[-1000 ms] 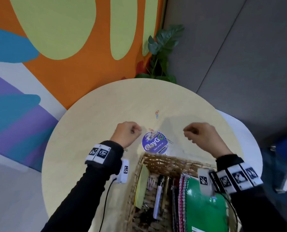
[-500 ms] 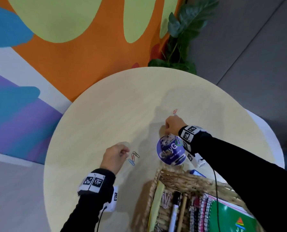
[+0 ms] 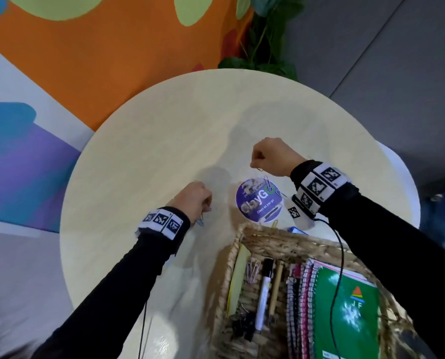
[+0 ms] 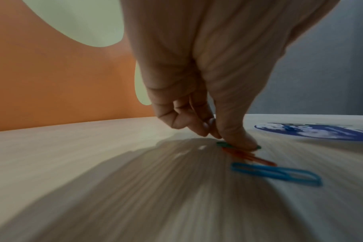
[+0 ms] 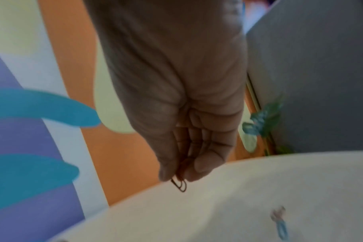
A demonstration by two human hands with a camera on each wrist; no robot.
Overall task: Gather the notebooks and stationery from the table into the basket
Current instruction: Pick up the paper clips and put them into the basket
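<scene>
Nearest, the wicker basket (image 3: 257, 242) holds spiral notebooks (image 3: 345, 307), a marker and pens. Just beyond its rim, the left hand (image 3: 190, 200) has its fingers (image 4: 234, 131) curled down onto a green paper clip (image 4: 223, 144) on the table (image 3: 143, 156), with an orange clip (image 4: 251, 158) and a blue clip (image 4: 276, 174) lying just beneath those fingertips. Farther out, past the round sticker (image 3: 259, 200), the right hand (image 3: 270, 155) hangs above the table, its fingers (image 5: 205, 162) pinching a dark paper clip (image 5: 180, 185).
</scene>
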